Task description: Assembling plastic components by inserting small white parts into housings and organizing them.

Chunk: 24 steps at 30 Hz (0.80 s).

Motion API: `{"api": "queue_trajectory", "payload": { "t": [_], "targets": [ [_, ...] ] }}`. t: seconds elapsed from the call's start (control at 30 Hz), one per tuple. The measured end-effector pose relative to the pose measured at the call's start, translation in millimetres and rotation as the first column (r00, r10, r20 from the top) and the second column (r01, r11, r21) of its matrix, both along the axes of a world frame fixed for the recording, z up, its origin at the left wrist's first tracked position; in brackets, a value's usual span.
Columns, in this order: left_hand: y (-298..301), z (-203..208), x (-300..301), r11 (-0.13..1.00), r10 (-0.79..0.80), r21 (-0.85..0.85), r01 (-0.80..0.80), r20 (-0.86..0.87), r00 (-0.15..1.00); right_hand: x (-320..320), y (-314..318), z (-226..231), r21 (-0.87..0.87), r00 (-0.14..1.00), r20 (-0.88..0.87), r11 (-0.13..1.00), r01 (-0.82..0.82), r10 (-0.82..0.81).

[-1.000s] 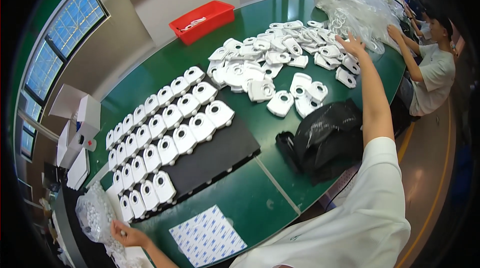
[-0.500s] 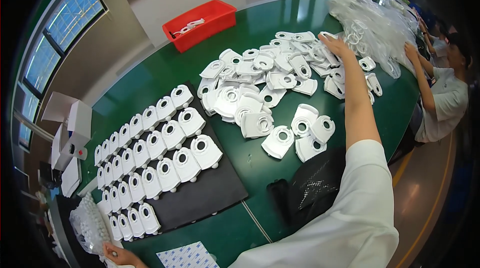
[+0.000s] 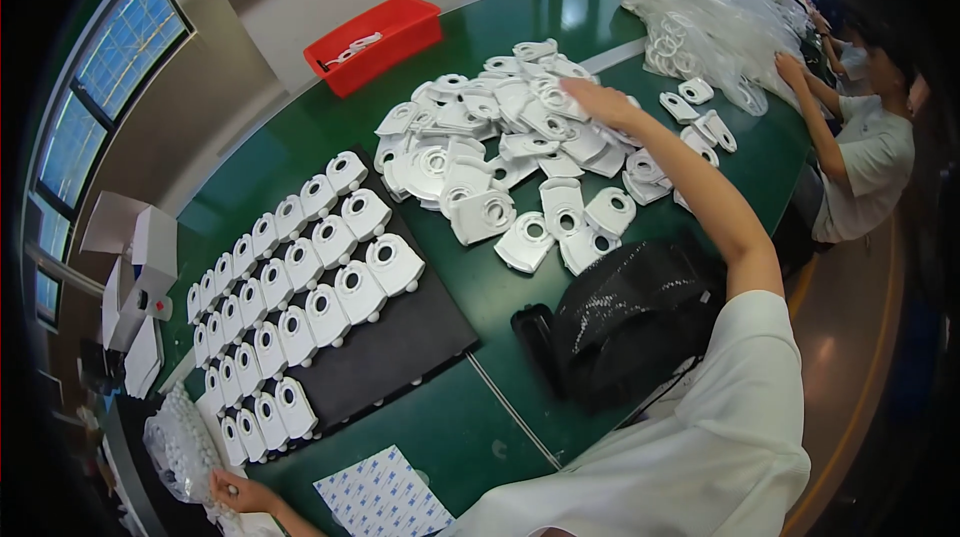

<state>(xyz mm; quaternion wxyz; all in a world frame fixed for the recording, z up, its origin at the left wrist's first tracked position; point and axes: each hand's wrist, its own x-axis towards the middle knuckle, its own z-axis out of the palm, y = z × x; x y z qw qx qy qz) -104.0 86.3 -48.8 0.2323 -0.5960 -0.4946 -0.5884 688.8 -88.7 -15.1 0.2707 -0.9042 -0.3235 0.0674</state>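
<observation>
My right hand (image 3: 603,105) reaches out over a heap of white plastic plates with round holes (image 3: 470,117). It lies against the heap's far right side, fingers stretched out and slightly blurred, with no plate visibly gripped. Down at the lower left, my left hand (image 3: 238,493) is closed, fingers curled around something small that I cannot make out. Beside it sits a clear bag of small white pieces (image 3: 180,447). More of the white plates (image 3: 325,312) stand in overlapping rows on a black board (image 3: 400,337) between the hands.
A red bin (image 3: 375,42) holds a few white parts at the back. A large clear bag (image 3: 700,27) lies far right, near another person's arm (image 3: 822,142). A black bag (image 3: 630,322) rests by my right arm, a blue-patterned sheet (image 3: 385,497) at the front edge.
My right hand has swept leftward across the far side of the heap, and plates there have shifted left with it. Several plates stay behind at the right. My left hand remains beside the small bag.
</observation>
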Motion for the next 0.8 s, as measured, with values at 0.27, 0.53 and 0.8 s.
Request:
{"api": "queue_trajectory", "payload": {
  "t": [0.27,0.53,0.8],
  "targets": [
    [1,-2,4,0.997,-0.012,-0.076,0.02,0.093,0.996,55,-100,22,0.03,0.726,0.649,0.961,0.276,-0.228],
    [0,-9,-14,0.994,-0.013,-0.104,0.02,0.074,0.997,95,-191,-13,-0.179,0.797,0.262,0.784,0.594,-0.544],
    [0,-7,-1,0.994,-0.078,-0.064,0.086,0.122,0.989,107,-125,-48,0.14,0.951,0.305,0.985,-0.097,0.05]
  ]
}}
